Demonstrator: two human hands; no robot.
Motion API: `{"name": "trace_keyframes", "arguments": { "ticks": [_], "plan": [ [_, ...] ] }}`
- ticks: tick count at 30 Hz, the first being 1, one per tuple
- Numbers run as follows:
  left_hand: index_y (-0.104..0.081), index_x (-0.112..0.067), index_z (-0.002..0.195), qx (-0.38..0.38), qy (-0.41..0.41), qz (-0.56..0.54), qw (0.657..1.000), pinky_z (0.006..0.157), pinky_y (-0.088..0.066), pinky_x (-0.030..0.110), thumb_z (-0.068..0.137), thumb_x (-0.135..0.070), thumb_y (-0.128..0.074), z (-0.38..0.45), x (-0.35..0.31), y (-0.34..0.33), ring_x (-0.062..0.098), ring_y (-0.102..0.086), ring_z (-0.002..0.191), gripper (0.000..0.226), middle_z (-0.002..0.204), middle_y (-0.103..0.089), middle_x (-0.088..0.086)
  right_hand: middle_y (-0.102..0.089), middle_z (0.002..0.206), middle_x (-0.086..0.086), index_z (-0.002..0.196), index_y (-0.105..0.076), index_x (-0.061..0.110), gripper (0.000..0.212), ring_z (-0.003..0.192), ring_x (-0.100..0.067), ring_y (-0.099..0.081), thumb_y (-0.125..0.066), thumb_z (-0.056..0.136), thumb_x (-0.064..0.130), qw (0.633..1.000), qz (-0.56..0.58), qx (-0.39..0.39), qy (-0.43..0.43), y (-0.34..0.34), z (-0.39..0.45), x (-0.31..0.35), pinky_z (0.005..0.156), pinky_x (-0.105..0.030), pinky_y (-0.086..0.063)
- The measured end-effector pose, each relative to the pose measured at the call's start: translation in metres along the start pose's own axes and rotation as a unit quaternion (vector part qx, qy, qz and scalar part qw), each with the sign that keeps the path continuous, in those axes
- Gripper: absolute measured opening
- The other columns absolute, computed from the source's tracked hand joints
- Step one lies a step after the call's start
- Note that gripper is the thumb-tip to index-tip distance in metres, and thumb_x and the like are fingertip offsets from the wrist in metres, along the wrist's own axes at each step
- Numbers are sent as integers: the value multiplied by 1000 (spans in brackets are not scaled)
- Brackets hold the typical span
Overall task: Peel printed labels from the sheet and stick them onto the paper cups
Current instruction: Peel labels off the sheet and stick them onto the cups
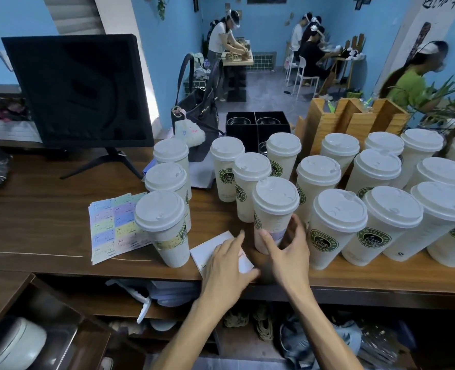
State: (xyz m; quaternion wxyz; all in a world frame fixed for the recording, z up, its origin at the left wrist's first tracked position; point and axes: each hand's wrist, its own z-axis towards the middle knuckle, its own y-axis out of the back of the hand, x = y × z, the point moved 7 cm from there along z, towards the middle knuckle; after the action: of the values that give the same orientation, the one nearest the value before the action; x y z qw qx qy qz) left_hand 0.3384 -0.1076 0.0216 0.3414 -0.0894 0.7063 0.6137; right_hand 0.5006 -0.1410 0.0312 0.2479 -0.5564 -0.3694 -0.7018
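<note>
A white lidded paper cup with a pale purple label low on its wall stands near the counter's front edge. My right hand curls around its lower part, thumb on the left and fingers on the right. Flat on a white label sheet at the counter edge lies my left hand, its fingers straight. A pastel label sheet lies to the left. A cup bearing a yellow label stands beside that sheet.
Several more lidded cups crowd the wooden counter to the right and behind. A black monitor, a dark handbag, a black glass holder and wooden holders stand at the back. Several people work farther off.
</note>
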Motion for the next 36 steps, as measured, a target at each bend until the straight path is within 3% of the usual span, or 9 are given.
{"name": "trace_keyframes", "arguments": {
  "ticks": [4,7,11,13,15,23,27,33,36],
  "plan": [
    [-6,-30,164,64,8,123,990,125,-4,32,83,-62,-73,-24,23,-11,17,-1,159,110,171,-8,-8,-52,152,3,156,-36,22,88,139,-11,-48,-84,85,37,1000,5,-1,-7,-2,0,-5,118,-40,-39],
    [-6,-30,164,31,-19,153,988,125,-2,31,96,-43,-68,-26,26,-12,17,2,159,93,173,-3,-6,-54,151,2,154,-37,25,86,138,-12,-49,-84,84,38,1000,7,6,-2,-4,0,-3,117,-44,-42],
    [-31,-31,159,-25,-93,130,987,124,-14,28,97,-13,-65,-29,26,-13,16,-20,157,74,168,-26,-9,-53,151,1,154,-38,24,84,139,-14,-49,-84,84,38,1000,6,14,4,-6,0,-2,117,-46,-41],
    [-58,-27,142,-26,-123,142,982,114,-35,30,65,-1,-86,-35,26,-15,18,-52,140,86,149,-57,-6,-55,149,3,152,-37,29,87,137,-14,-51,-83,81,48,1000,13,12,1,-6,0,-2,115,-49,-44],
    [-70,-25,126,-59,-151,151,975,104,-42,31,43,7,-88,-40,29,-19,18,-66,124,91,132,-69,-6,-57,147,5,150,-37,35,90,136,-13,-53,-79,75,60,1000,17,15,6,-7,-2,-2,113,-50,-46],
    [-72,-31,113,-92,-216,82,969,99,-46,23,80,-5,-43,-56,18,-19,15,-65,120,51,124,-71,-14,-65,130,15,134,-50,43,71,123,-8,-62,-90,75,38,995,50,46,69,-11,-9,31,105,-41,-52],
    [-60,-35,131,-101,-223,51,968,99,-45,25,82,-8,-46,-57,12,-20,16,-63,119,58,128,-70,-8,-65,130,13,135,-48,44,73,125,-4,-60,-89,75,40,991,57,101,71,-38,-12,48,105,-39,-53],
    [-68,-25,100,-103,-228,80,965,84,-50,26,67,-7,-58,-49,0,-29,20,-65,92,40,100,-70,-3,-61,137,13,141,-46,31,76,124,-5,-58,-87,79,42,985,21,155,72,-85,-7,52,107,-40,-50],
    [-74,-23,100,-86,-215,87,969,85,-49,25,53,-5,-74,-42,5,-39,17,-62,91,51,97,-71,-3,-61,137,13,140,-45,33,80,125,-8,-60,-84,73,54,985,17,161,63,-97,-5,47,106,-44,-51]
  ]
}}
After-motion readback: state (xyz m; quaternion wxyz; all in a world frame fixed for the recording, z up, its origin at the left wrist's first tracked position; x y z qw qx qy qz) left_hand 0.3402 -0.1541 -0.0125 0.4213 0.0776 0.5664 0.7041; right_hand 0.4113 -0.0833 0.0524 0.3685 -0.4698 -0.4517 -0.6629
